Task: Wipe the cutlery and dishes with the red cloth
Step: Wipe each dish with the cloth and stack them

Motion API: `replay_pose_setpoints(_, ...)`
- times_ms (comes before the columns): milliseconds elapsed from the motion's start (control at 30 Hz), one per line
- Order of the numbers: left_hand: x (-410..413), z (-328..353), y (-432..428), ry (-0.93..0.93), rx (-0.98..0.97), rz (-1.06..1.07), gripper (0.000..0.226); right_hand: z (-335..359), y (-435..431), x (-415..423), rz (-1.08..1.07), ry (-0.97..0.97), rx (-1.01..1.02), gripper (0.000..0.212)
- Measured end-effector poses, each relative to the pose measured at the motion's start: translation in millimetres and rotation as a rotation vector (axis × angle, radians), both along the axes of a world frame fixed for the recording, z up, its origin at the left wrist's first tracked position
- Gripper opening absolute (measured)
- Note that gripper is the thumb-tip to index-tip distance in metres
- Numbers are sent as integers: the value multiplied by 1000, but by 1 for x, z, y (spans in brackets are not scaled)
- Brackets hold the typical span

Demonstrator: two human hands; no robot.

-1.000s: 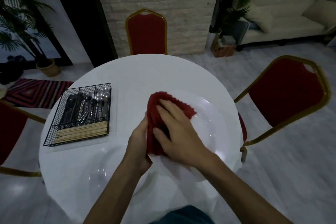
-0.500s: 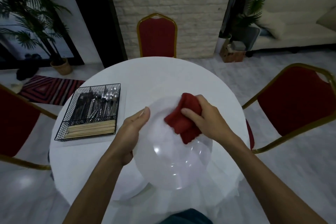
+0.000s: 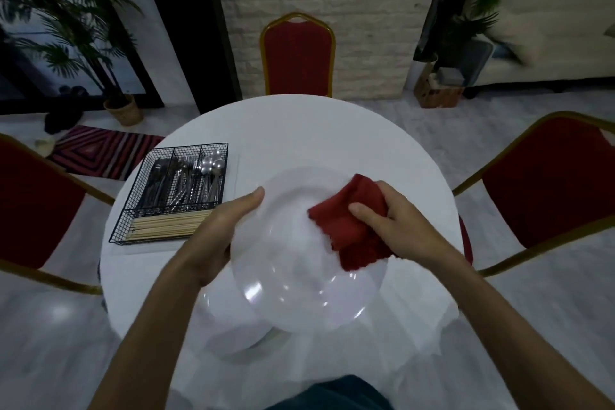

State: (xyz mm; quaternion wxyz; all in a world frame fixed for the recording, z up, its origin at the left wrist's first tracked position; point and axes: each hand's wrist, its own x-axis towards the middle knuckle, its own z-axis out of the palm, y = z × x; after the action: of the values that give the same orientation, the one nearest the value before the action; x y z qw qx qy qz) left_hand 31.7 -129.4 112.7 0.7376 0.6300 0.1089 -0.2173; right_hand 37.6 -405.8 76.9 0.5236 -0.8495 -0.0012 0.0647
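Note:
A large white plate (image 3: 293, 289) is held up over the round white table (image 3: 316, 133). My left hand (image 3: 219, 233) grips its left rim, thumb on top and fingers hidden under it. My right hand (image 3: 396, 226) holds the folded red cloth (image 3: 349, 226) and presses it on the plate's upper right part. Below the held plate, more white plates (image 3: 233, 339) lie near the table's front edge. A black wire basket (image 3: 173, 193) at the left holds knives, forks, spoons (image 3: 211, 163) and a row of chopsticks (image 3: 166, 226).
Three red chairs with gold frames stand around the table: one at the far side (image 3: 298, 56), one on the right (image 3: 549, 183), one on the left (image 3: 30, 203). A striped rug (image 3: 100, 153) and a potted plant (image 3: 123, 108) are at the back left.
The plate has been lifted off the table and tilted toward me. My left hand moved from the cloth to the plate's left rim; my right hand slid the cloth to the upper right.

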Motion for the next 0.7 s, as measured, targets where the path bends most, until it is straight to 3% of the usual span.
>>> replay_pose_setpoints(167,-2,8,-19,-61,209,-256,46,37,15,11,298,-178,-337,29)
replay_pose_setpoints(333,7,9,-39,-301,350,-322,56,40,24,14,351,-266,-406,31)
replay_pose_setpoints(500,16,-11,-36,-456,310,-204,74,23,13,11,111,-158,-71,26)
replay_pose_setpoints(600,20,-23,-33,-396,268,79,76,-5,10,4,-194,-138,110,25)
replay_pose_setpoints(700,19,-23,-54,-329,178,489,45,-31,27,-14,-576,-118,452,24)
